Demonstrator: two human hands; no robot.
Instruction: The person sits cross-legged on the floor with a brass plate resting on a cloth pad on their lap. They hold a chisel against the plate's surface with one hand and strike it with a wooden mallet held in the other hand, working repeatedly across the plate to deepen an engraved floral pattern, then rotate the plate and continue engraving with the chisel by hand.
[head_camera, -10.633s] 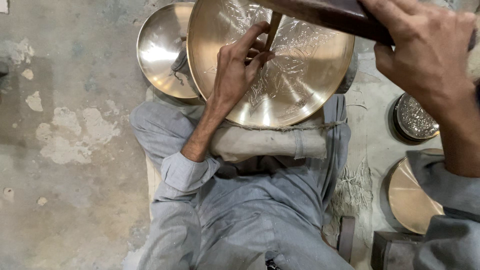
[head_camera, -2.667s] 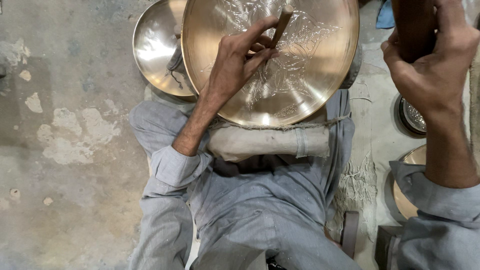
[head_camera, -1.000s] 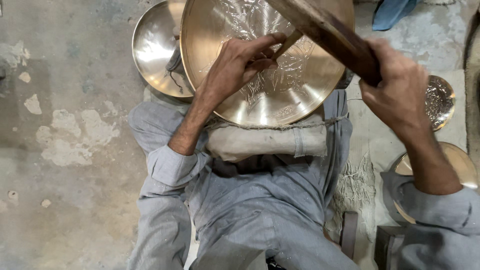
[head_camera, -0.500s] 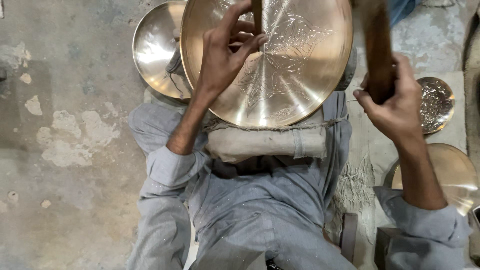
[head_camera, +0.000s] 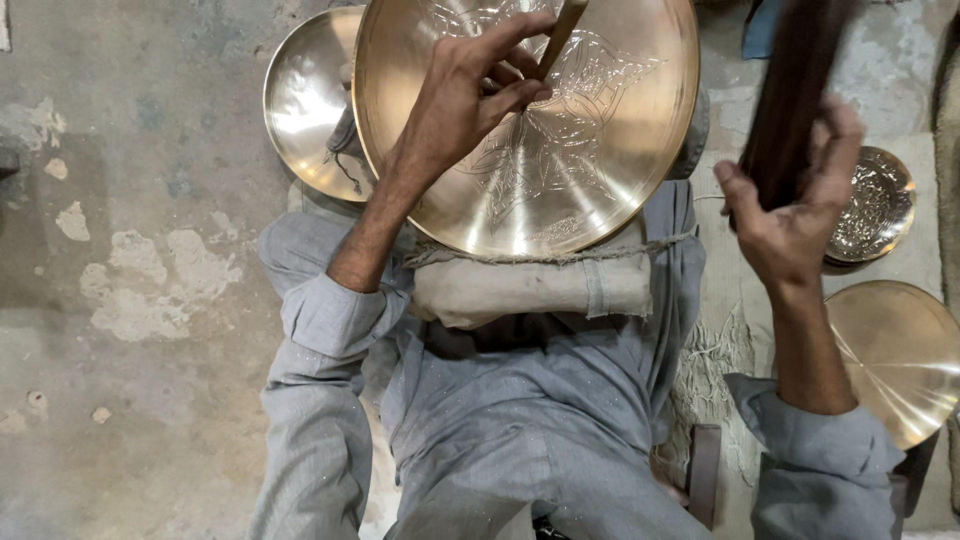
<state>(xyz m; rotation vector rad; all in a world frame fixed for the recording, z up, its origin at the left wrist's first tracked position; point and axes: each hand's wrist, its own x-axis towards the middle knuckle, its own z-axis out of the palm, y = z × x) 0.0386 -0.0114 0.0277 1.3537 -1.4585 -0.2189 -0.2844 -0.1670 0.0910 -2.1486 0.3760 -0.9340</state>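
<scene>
A large brass plate (head_camera: 600, 160) with an engraved flower pattern rests tilted on a padded cloth roll (head_camera: 530, 290) across my lap. My left hand (head_camera: 470, 95) is shut on a thin chisel (head_camera: 562, 30), its tip against the plate's upper middle. My right hand (head_camera: 790, 215) is raised at the right, away from the plate, and grips a dark wooden mallet (head_camera: 795, 90) that points upward.
A second plain brass plate (head_camera: 305, 100) lies behind the big one at the left. At the right sit a small engraved bowl (head_camera: 880, 205) and another brass plate (head_camera: 900, 355). Bare concrete floor spreads to the left.
My right hand with the mallet has swung down toward the plate and lifted back to the right. My left hand keeps the chisel on the plate, shifting it slightly.
</scene>
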